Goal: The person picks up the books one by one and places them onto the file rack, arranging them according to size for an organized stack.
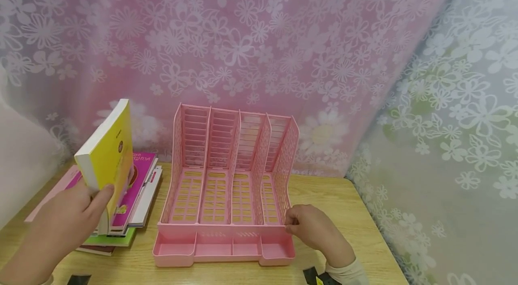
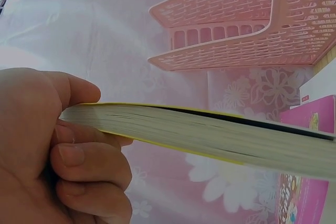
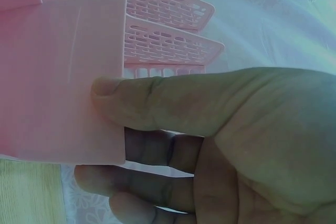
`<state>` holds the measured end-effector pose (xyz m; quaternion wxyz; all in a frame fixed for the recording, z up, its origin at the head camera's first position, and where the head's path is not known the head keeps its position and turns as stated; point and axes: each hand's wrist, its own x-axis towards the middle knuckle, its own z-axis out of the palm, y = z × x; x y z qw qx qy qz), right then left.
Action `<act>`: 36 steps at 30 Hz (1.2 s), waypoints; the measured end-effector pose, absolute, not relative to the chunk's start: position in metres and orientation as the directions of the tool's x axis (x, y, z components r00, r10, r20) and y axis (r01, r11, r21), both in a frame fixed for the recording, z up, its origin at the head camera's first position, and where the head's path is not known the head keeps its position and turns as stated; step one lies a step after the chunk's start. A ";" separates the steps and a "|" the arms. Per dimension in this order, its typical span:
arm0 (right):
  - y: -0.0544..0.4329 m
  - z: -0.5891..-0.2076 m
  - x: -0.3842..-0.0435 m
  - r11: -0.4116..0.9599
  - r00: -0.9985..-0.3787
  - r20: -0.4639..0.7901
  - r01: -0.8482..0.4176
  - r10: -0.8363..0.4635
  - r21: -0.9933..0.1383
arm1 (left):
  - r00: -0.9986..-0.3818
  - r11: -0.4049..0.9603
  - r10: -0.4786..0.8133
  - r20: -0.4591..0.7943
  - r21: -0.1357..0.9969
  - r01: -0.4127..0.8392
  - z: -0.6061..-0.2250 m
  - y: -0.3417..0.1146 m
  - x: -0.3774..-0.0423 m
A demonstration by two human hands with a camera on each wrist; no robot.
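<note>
A thick yellow book stands tilted upright in my left hand, which pinches its near end between thumb and fingers. The left wrist view shows the page edges of the yellow book with the thumb on one cover and curled fingers on the other. At the centre of the table is a pink plastic file rack with upright dividers and a front tray of small compartments. My right hand grips its front right corner. In the right wrist view the thumb presses the pink wall, with fingers behind it.
Left of the rack lies a pile of books, with a magenta book near its top and a green one lower down. A flowered curtain hangs behind the wooden table, and a pale flowered one runs along the right.
</note>
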<state>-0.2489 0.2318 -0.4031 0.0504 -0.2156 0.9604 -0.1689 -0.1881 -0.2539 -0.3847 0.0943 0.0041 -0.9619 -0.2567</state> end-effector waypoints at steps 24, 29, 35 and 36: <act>0.234 -0.403 -0.248 0.844 -0.893 -0.014 -0.420 -0.450 -0.334 | -0.988 0.863 -0.035 0.153 0.503 0.047 -0.383 -0.257 -0.189; 0.234 -0.405 -0.248 0.842 -0.891 -0.014 -0.424 -0.454 -0.333 | -0.984 0.851 -0.035 0.173 0.521 0.061 -0.385 -0.263 -0.191; 0.233 -0.404 -0.249 0.840 -0.888 -0.004 -0.435 -0.461 -0.325 | -0.960 0.847 -0.071 0.270 0.525 0.085 -0.389 -0.267 -0.194; 0.233 -0.404 -0.249 0.840 -0.887 0.000 -0.438 -0.462 -0.322 | -0.958 0.847 -0.078 0.277 0.525 0.083 -0.389 -0.267 -0.194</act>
